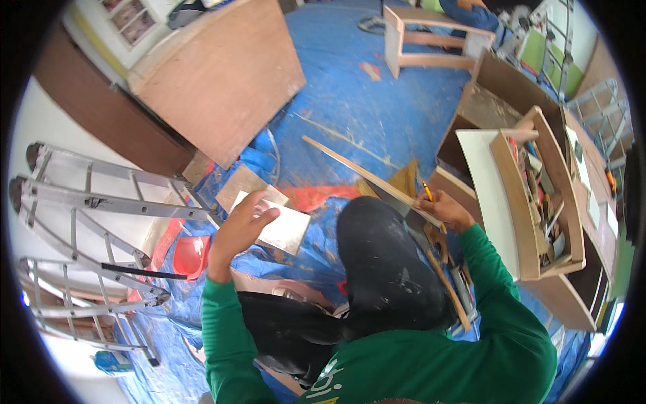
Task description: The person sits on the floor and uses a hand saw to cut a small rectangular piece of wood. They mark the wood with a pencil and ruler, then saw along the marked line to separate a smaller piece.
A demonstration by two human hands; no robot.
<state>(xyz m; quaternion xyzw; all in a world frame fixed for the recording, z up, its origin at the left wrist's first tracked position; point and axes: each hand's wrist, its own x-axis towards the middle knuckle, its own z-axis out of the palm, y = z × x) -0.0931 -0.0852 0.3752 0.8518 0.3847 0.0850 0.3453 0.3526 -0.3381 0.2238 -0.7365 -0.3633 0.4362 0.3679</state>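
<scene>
My left hand (249, 225) grips a white square board (282, 229) over my left leg; a pale brown square piece (239, 182) lies just beyond it. In my right hand (444, 209) is a yellow pencil (427, 192), held beside a long thin wooden strip (356, 172) that slants from the middle of the blue sheet down to that hand; whether the fingers also hold the strip is unclear. A handsaw (418, 225) is partly hidden under the strip near my right knee, with another wooden stick (447, 289) beside it.
A wooden tray of tools (552, 202), a cabinet (498, 101), aluminium ladders (114, 195) and a red dustpan (192, 256) surround me. A large board (215, 74) leans at left. Another person (471, 13) is behind a wooden frame (437, 57) on the blue sheet (336, 101).
</scene>
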